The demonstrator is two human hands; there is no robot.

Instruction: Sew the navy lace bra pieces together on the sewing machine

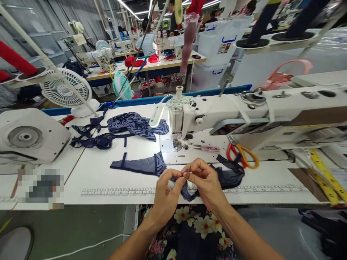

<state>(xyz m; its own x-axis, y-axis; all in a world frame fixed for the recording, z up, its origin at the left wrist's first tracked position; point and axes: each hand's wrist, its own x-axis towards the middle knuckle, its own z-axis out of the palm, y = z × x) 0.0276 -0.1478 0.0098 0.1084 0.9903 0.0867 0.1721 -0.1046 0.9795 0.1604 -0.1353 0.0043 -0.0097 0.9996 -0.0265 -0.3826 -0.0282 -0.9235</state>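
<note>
- Hands: left hand (166, 193) and right hand (207, 186) nearly touching, fingertips of both pinched closed on a small edge of the navy garment (187, 194). Exact bit gripped is too small to tell.
- Garment lies at the front of the counter (94, 173): mesh wing (139, 165) runs out left of the hands, lace-like strip loops down between them, mesh cup (230, 177) sits just right of the right hand. Looks like one piece; join hidden by the hands.
- Sewing machine (211, 108) straight ahead of the hands, garment not under its needle.
- Risk: pinch is tiny and the fabric looks thin, so a slip or uneven pull could stretch or twist the edge.
- Risk: scissors (251, 157) lie right beside the cup, a strap close against the handles. Pulling the garment left could snag it or drag them along.
- Risk: thread snips (208, 148) ahead of the right hand, point toward the needle area; a careless reach could nick cloth or a finger.
- Risk: patterned pile (127, 122) ahead-left is loose; could mix with the wing if swept.
- Containers: grey tub (267, 234) below-right of the hands, dark cloth (325, 231) at its right side. Stacked clear bins (210, 77) far ahead, contents can't tell.
</note>
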